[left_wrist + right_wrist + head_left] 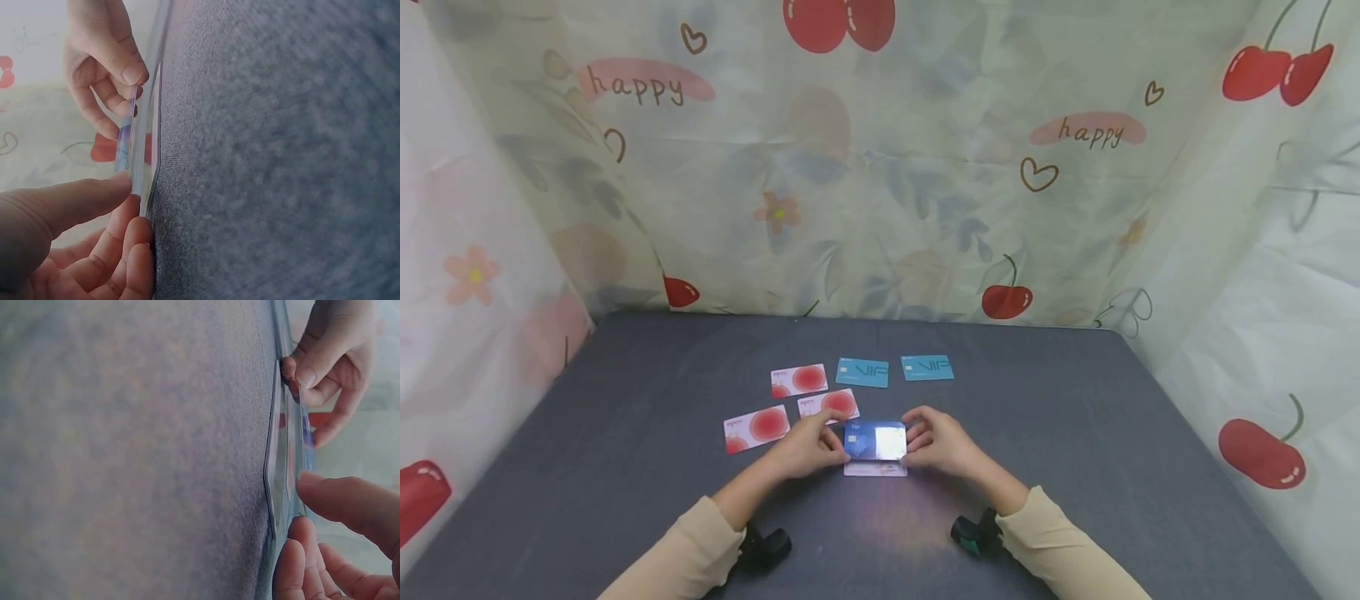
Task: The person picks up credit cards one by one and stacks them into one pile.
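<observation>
A shiny blue card [862, 442] with a chip mark is held level by both hands in front of the person. My left hand [807, 447] pinches its left end, and my right hand [946, 443] pinches its right end between thumb and fingers. Under it lies a pale card [876, 470], whose near edge shows past the blue one. Seen edge-on in the left wrist view, the blue card [124, 145] is raised, with a gap over the pale card [155, 134]. Closest to the left fingertips is a pink card [829, 403] with a red round print, partly covered by that hand.
Two more pink cards with red prints, one farther back [800, 381] and one to the left [757, 429], lie on the dark grey table [1045, 400]. Two teal VIP cards [862, 372] sit side by side behind the hands. A patterned curtain [880, 233] closes off the back.
</observation>
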### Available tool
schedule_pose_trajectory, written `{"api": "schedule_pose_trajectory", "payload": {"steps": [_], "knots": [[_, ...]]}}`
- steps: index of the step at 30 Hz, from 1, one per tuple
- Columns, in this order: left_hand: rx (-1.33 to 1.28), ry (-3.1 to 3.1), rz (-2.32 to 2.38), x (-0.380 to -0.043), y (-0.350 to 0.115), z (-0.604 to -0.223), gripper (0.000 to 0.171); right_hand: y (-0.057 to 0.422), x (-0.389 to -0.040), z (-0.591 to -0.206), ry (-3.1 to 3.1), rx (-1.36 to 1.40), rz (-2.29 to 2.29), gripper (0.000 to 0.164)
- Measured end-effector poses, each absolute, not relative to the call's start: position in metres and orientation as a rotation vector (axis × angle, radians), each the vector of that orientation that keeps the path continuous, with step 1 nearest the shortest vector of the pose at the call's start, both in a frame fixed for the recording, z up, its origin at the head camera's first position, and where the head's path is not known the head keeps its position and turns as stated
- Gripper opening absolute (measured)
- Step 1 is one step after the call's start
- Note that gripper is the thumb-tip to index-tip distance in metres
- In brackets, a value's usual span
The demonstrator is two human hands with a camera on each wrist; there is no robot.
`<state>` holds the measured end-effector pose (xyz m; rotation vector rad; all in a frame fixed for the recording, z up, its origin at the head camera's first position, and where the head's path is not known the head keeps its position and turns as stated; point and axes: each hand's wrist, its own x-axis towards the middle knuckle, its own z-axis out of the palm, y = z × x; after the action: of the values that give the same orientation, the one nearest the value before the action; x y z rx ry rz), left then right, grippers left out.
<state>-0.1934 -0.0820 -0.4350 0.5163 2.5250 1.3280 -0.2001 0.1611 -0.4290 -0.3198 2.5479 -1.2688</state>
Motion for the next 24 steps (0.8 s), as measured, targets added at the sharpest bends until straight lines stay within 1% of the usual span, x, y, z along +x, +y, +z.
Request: {"api": "schedule_pose_trajectory", "payload": {"steps": [24], "knots": [[0.529, 2.561, 1.266, -0.1888, -0.0798, -0.4342, 0.049, 0.1617, -0.1952, -0.4291, 2.548, -0.376, -1.234, 0.053]]}}
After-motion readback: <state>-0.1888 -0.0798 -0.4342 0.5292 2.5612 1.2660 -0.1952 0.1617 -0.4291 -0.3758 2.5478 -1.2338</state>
